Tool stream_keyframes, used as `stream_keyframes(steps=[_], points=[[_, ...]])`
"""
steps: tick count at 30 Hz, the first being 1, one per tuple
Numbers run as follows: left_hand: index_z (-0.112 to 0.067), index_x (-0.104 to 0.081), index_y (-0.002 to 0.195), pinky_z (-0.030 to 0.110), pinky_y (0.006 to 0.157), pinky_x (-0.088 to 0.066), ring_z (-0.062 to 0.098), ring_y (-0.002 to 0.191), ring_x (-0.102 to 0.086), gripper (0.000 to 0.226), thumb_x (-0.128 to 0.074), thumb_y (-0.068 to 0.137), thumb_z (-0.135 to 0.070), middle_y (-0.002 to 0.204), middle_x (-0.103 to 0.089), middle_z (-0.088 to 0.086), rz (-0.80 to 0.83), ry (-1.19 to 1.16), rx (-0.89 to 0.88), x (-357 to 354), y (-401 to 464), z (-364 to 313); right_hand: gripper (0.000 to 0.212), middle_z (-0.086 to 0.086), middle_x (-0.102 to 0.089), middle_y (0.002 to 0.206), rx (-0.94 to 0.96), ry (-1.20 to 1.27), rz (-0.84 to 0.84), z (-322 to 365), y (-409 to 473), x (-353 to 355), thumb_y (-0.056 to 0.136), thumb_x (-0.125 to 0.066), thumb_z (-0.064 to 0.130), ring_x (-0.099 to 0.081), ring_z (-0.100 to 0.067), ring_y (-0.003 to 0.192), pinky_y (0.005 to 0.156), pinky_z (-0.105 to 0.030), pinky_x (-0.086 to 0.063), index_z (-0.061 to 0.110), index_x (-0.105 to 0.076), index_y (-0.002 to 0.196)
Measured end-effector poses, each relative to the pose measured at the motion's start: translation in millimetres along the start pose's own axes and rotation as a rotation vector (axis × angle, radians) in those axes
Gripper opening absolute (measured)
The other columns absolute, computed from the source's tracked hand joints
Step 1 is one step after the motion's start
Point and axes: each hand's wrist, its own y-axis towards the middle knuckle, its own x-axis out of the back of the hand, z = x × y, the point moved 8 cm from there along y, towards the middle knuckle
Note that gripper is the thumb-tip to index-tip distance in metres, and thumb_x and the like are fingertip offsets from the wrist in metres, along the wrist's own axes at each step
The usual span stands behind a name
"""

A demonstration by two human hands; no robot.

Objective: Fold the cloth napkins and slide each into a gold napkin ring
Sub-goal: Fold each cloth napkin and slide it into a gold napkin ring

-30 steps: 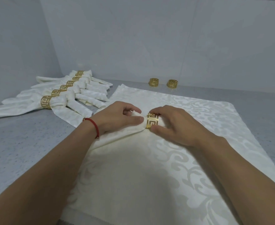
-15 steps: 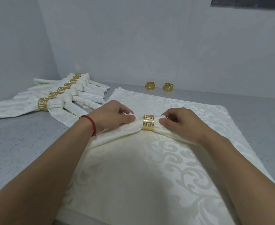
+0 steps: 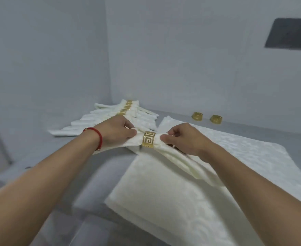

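The napkin [image 3: 167, 153] has been lifted up and carried left since before; the left hand [image 3: 116, 129] pinches one end; the gold ring [image 3: 148, 139] sits round its middle; the right hand [image 3: 183, 139] pinches the other end, above the stack [image 3: 190, 201] on the table [image 3: 96, 183].

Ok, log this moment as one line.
step: ringing napkin | left hand: holds napkin left of gold ring | right hand: holds it right of ring | spare rings: two, by wall
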Motion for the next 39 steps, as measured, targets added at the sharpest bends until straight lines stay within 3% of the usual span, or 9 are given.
stream_keyframes(steps=[3, 7, 11, 15, 22, 28, 33, 36, 39], points=[[-0.014, -0.074, 0.08, 0.029, 0.069, -0.047, 0.021, 0.076, -0.061, 0.029, -0.06, 0.089, -0.037, 0.074, -0.066, 0.0, -0.088, 0.059, 0.081, 39, -8, 57, 0.036, -0.002, -0.066, 0.065, 0.004, 0.066, -0.001, 39, 20, -53, 0.092, -0.071, 0.037, -0.05, -0.004, 0.045, 0.056, -0.023, -0.041, 0.002, -0.072, 0.084], [-0.013, -0.058, 0.055, 0.027, 0.057, -0.036, 0.018, 0.064, -0.049, 0.037, -0.064, 0.089, -0.027, 0.062, -0.055, -0.002, -0.2, 0.05, 0.179, 67, -6, 116, 0.031, -0.009, -0.062, 0.07, -0.04, 0.118, -0.053, 66, 48, -113, 0.089, -0.069, 0.033, -0.054, -0.02, 0.062, 0.063, -0.034, -0.047, 0.005, -0.066, 0.075], [-0.012, -0.076, 0.089, 0.028, 0.074, -0.046, 0.022, 0.088, -0.063, 0.017, -0.064, 0.091, -0.024, 0.089, -0.071, 0.004, -0.273, 0.029, 0.205, 70, 5, 146, 0.027, -0.008, -0.057, 0.066, -0.046, 0.086, -0.139, 78, 71, -143, 0.089, -0.068, 0.029, -0.053, -0.021, 0.064, 0.059, -0.031, -0.038, 0.012, -0.06, 0.07], [-0.008, -0.074, 0.097, 0.033, 0.083, -0.048, 0.026, 0.096, -0.063, 0.02, -0.061, 0.093, -0.023, 0.1, -0.072, 0.008, -0.305, 0.056, 0.182, 70, 25, 158, 0.027, -0.012, -0.066, 0.07, -0.074, 0.043, -0.172, 79, 93, -154, 0.089, -0.066, 0.023, -0.064, -0.027, 0.074, 0.07, -0.037, -0.051, 0.004, -0.063, 0.07], [-0.031, -0.071, 0.107, 0.044, 0.097, -0.046, 0.022, 0.101, -0.061, 0.019, -0.064, 0.09, -0.037, 0.098, -0.067, -0.007, -0.339, 0.081, 0.147, 68, 50, 175, 0.024, -0.011, -0.065, 0.081, -0.146, -0.059, -0.289, 69, 118, -160, 0.087, -0.067, 0.031, -0.068, -0.031, 0.084, 0.064, -0.031, -0.044, 0.007, -0.065, 0.086], [-0.028, -0.071, 0.115, 0.041, 0.094, -0.05, 0.02, 0.095, -0.063, 0.029, -0.068, 0.089, -0.039, 0.09, -0.07, -0.006, -0.46, -0.002, 0.095, 63, 48, 188, 0.02, -0.014, -0.068, 0.087, -0.132, -0.067, -0.289, 69, 120, -164, 0.087, -0.065, 0.031, -0.067, -0.03, 0.079, 0.064, -0.033, -0.046, 0.013, -0.057, 0.082], [-0.02, -0.06, 0.128, 0.045, 0.094, -0.045, 0.028, 0.106, -0.055, 0.036, -0.06, 0.093, -0.026, 0.105, -0.068, 0.004, -0.62, 0.131, 0.045, 64, 28, 167, 0.019, -0.013, -0.071, 0.094, -0.031, -0.074, -0.37, 76, 85, -128, 0.089, -0.056, 0.01, -0.066, -0.03, 0.088, 0.079, -0.043, -0.056, -0.001, -0.069, 0.098], [-0.015, -0.055, 0.13, 0.041, 0.092, -0.044, 0.026, 0.108, -0.047, 0.044, -0.055, 0.087, -0.004, 0.109, -0.062, 0.006, -0.742, 0.099, -0.053, 53, 0, 115, 0.019, -0.007, -0.071, 0.096, -0.007, -0.145, -0.42, 59, 58, -94, 0.091, -0.053, 0.014, -0.064, -0.028, 0.092, 0.08, -0.039, -0.052, 0.008, -0.069, 0.098], [-0.013, -0.06, 0.121, 0.041, 0.091, -0.043, 0.026, 0.104, -0.05, 0.048, -0.058, 0.076, 0.003, 0.108, -0.061, 0.005, -0.67, 0.065, -0.265, 14, -27, 35, 0.015, -0.005, -0.07, 0.094, -0.073, -0.232, -0.487, 17, 31, -45, 0.092, -0.053, 0.02, -0.064, -0.029, 0.09, 0.079, -0.041, -0.054, 0.013, -0.067, 0.094]])
